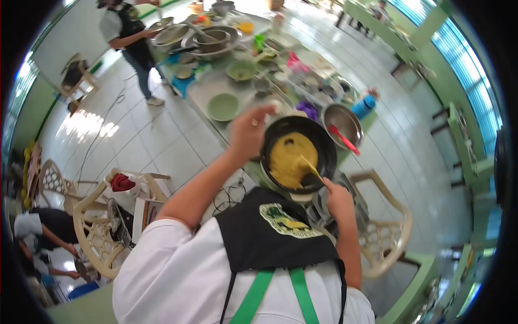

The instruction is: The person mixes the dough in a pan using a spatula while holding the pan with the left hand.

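Observation:
A black frying pan sits in front of me at the near end of the table. A yellow, thick mixture spreads over much of its bottom, with dark patches of the pan showing through. My right hand is closed around a thin yellow utensil, whose far end dips into the mixture; whether it is a spoon or a spatula I cannot tell. Beside the pan's left rim my left hand is raised, its fingers extended and slightly bent, with nothing visible in it. What supports the pan is mostly hidden.
A metal bowl with a red-handled utensil stands right of the pan. Beyond are a blue bottle, a green bowl and a crowded table. Plastic chairs flank me. Another person stands far left; others are lower left.

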A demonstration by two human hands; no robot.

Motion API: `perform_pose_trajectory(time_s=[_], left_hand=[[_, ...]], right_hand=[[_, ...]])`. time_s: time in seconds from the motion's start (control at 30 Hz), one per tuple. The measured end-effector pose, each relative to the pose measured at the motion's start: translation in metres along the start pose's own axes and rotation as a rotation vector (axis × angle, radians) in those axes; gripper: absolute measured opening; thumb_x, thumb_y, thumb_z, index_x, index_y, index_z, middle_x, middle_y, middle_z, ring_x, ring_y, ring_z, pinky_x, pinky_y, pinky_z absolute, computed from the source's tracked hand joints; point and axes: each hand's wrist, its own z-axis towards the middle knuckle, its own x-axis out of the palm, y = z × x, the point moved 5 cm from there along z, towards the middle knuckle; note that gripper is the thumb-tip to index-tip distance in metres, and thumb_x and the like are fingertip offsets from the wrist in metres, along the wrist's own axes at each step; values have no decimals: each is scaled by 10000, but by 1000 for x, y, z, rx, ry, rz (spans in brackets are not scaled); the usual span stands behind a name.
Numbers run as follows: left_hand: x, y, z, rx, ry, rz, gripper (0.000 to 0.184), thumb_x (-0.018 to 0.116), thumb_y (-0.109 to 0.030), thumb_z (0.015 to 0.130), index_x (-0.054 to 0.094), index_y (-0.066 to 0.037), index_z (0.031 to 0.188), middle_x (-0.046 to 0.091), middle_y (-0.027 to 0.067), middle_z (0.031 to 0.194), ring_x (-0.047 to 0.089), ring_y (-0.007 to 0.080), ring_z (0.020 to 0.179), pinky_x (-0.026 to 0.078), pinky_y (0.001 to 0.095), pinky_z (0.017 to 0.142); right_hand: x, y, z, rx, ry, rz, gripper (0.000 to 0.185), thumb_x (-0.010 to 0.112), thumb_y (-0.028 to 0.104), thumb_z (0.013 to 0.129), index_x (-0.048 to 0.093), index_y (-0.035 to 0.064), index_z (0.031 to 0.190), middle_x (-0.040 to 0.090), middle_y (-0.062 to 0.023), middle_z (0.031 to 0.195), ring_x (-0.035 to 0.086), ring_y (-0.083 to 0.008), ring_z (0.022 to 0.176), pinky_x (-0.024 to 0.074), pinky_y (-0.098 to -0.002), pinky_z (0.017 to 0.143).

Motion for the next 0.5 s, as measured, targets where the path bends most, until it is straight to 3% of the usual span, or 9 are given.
perform_pose_trajectory(time_s=[0.03, 0.07, 0.1, 0.17, 0.2, 0.27, 0.4, 0.5], left_hand=[[-19, -50, 9, 11, 31, -115, 366, 489, 120, 890, 672, -61, 1151, 691, 76, 943, 652, 120, 890, 495, 289, 765], [-42, -103, 13, 104, 58, -158, 355, 468, 120, 902, 666, -39, 1151, 701, 104, 953, 665, 150, 918, 506, 317, 821], [-65, -141, 15, 467, 69, -69, 353, 463, 111, 896, 654, -32, 1155, 697, 128, 951, 683, 232, 952, 514, 367, 881], [-101, -213, -6, 708, -6, 76, 106, 562, -72, 934, 651, -78, 991, 666, 109, 927, 685, 346, 974, 515, 436, 907], [-119, -237, -20, 908, -61, 91, 62, 612, -198, 937, 607, -142, 912, 643, 66, 954, 664, 304, 937, 504, 414, 923], [-163, -243, -40, 1122, -137, 50, 134, 691, -252, 883, 559, -232, 870, 621, 31, 1034, 574, 240, 894, 468, 329, 735], [-166, -225, -36, 989, -76, 2, 109, 685, -212, 876, 576, -206, 882, 624, 35, 1012, 583, 229, 875, 464, 330, 709], [-167, -215, -32, 853, -19, 28, 89, 679, -172, 868, 594, -181, 893, 628, 40, 990, 593, 219, 856, 461, 331, 682]], right_hand=[[0, 0, -5, 9, -42, 60, 379, 509, 157, 934, 628, 215, 1290, 661, -220, 947, 629, -417, 897, 494, -512, 769], [2, 1, -7, 82, -24, 37, 382, 520, 159, 930, 628, 219, 1291, 665, -215, 961, 632, -413, 902, 496, -511, 770], [6, 2, -10, 151, -4, 15, 384, 531, 160, 926, 628, 223, 1292, 669, -210, 974, 635, -409, 908, 497, -509, 772], [4, 12, -16, 155, -62, -67, 377, 517, 169, 942, 624, 236, 1298, 663, -183, 912, 641, -391, 864, 500, -508, 749], [-3, 21, -19, 137, -112, -106, 375, 508, 171, 949, 622, 240, 1299, 657, -174, 888, 643, -386, 844, 501, -508, 735], [-10, 36, -17, 123, -192, -88, 366, 485, 180, 963, 625, 248, 1295, 648, -159, 876, 643, -378, 826, 500, -503, 725], [24, 25, 7, 153, -67, -192, 389, 457, 148, 960, 631, 260, 1289, 653, -151, 924, 653, -369, 846, 509, -489, 735], [-5, 54, 1, 122, -127, -197, 418, 436, 126, 953, 630, 269, 1294, 637, -153, 915, 653, -370, 846, 516, -490, 734]])
